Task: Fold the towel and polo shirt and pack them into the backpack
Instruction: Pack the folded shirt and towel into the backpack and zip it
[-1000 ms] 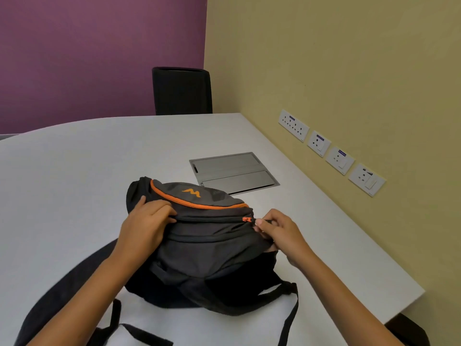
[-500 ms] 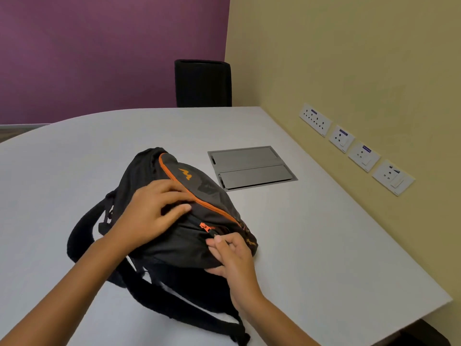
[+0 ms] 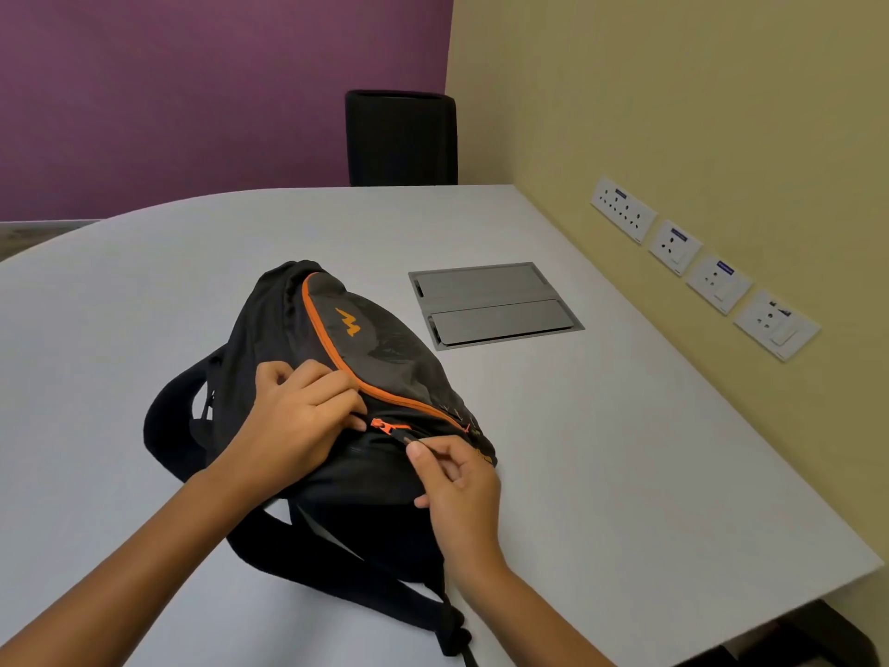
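Observation:
A black and grey backpack (image 3: 380,349) with orange piping and an orange logo lies on the white table (image 3: 601,474), its straps trailing toward me. My left hand (image 3: 298,416) grips the backpack's fabric just left of the orange zipper slider (image 3: 382,425). The thumb and forefinger of my right hand (image 3: 452,479) pinch the dark zipper pull (image 3: 409,438) attached to that slider. Neither the towel nor the polo shirt shows anywhere in the head view.
A grey metal cable hatch (image 3: 493,303) is set into the table beyond the backpack. Several wall sockets (image 3: 697,262) line the yellow wall on the right. A black chair (image 3: 401,137) stands at the table's far edge.
The backpack has turned so its top points away to the left. My right hand shifted from the bag's side to pinching the zipper pull; my left hand slid toward the slider.

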The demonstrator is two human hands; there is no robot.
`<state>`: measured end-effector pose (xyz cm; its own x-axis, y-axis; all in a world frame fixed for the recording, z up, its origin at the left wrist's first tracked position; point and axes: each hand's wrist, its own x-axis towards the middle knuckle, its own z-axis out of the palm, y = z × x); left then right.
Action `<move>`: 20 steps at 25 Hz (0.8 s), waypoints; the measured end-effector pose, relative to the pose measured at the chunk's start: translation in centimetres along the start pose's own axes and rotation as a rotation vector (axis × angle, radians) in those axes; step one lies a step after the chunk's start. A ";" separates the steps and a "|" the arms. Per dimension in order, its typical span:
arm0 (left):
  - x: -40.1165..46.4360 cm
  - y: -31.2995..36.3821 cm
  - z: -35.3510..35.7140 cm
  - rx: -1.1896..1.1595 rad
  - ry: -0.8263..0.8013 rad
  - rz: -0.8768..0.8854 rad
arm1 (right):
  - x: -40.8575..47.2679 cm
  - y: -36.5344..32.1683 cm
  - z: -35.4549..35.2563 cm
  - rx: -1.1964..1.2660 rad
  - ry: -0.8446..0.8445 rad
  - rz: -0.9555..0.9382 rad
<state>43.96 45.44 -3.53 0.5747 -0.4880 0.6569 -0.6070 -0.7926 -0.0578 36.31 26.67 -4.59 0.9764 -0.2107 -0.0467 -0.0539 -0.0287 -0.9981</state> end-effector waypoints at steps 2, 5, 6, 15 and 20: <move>-0.1 0.2 0.2 0.010 0.062 -0.003 | 0.9 0.3 -1.0 -0.026 0.017 0.006; -0.3 0.4 0.5 0.020 0.103 -0.005 | 2.3 1.8 -2.5 -0.082 0.065 0.053; -0.4 0.4 0.6 0.019 0.108 -0.005 | 2.8 2.6 -2.9 -0.102 0.086 0.080; -0.5 0.4 0.7 0.008 0.100 -0.017 | 6.1 8.0 -4.1 -0.281 0.211 0.212; -0.8 0.4 0.9 0.000 0.088 -0.023 | 7.3 9.9 -4.9 -0.358 0.230 0.246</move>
<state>43.74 45.21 -4.77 0.5381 -0.4361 0.7213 -0.5947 -0.8029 -0.0419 41.89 20.07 -14.62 0.8565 -0.4626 -0.2290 -0.3849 -0.2766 -0.8806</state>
